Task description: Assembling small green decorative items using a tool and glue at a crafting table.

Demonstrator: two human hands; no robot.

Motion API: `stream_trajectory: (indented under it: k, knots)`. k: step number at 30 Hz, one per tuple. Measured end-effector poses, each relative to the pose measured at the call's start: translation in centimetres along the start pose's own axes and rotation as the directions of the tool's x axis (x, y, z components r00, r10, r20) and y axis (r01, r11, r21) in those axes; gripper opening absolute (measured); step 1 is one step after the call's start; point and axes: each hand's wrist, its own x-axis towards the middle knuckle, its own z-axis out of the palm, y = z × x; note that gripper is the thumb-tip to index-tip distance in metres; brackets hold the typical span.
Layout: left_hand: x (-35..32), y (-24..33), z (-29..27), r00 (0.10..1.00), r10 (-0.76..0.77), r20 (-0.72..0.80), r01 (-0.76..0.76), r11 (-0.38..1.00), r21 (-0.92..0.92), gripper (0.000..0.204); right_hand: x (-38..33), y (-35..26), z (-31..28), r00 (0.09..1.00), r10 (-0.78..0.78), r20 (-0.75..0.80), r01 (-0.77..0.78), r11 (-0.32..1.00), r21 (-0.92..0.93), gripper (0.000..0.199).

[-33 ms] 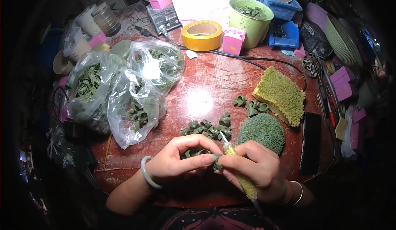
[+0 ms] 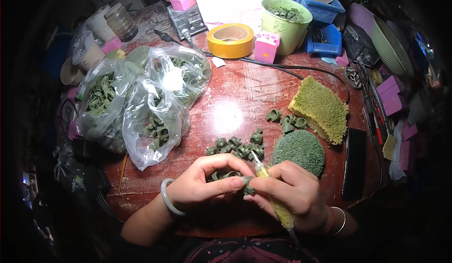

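Note:
My left hand (image 2: 209, 178) is closed, its thumb and finger pinching a small dark-green ring-shaped piece (image 2: 248, 188). My right hand (image 2: 299, 192) wraps round a pen-shaped tool (image 2: 281, 212) with a yellow, clear-covered grip; its pale pointed tip slants up and away from the piece. The right thumb and fingertips touch the held piece too, and hide part of it. Just beyond my hands lies a loose cluster of similar green rings (image 2: 242, 149). More green rings (image 2: 287, 122) sit further right, beside a round green scrubbing pad (image 2: 299, 152).
Clear plastic bags (image 2: 155, 93) full of green pieces stand at the left. A yellow sponge (image 2: 321, 110) and black phone (image 2: 354, 164) lie right. At the back are a tape roll (image 2: 213, 44), a pink block (image 2: 267, 48), a green bucket (image 2: 284, 34), blue bins (image 2: 325, 41) and a cable (image 2: 301, 67).

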Motion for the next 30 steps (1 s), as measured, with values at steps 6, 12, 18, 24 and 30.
stream_trajectory:
  k: [6, 12, 18, 24, 30]
  knots:
    - [0.0, -0.1, 0.1, 1.0, -0.01, 0.008, 0.01, 1.0, -0.015, 0.028, 0.1, -0.1, 0.1, 0.999, -0.029, -0.045, 0.029, 1.0, 0.005, 0.026]
    - [0.3, -0.7, 0.5, 0.997, 0.081, 0.005, -0.08, 0.989, -0.126, 0.022, -0.1, 0.0, 0.5, 0.996, -0.07, -0.059, 0.068, 0.997, -0.044, 0.025]
    - [0.1, -0.1, 0.1, 0.997, 0.054, 0.046, -0.048, 0.99, -0.131, 0.019, -0.2, 0.1, 0.4, 0.994, -0.102, -0.031, 0.099, 0.993, -0.069, 0.024]
    - [0.0, -0.1, 0.1, 0.999, 0.051, -0.008, -0.052, 0.98, -0.193, 0.024, -0.2, 0.3, 0.6, 0.992, -0.117, -0.055, 0.113, 0.99, -0.082, 0.027]
    - [0.1, -0.7, -0.3, 0.996, 0.081, -0.031, -0.087, 0.958, -0.273, 0.029, 0.1, -0.2, 0.1, 0.994, -0.086, -0.071, 0.085, 0.996, -0.016, 0.035]
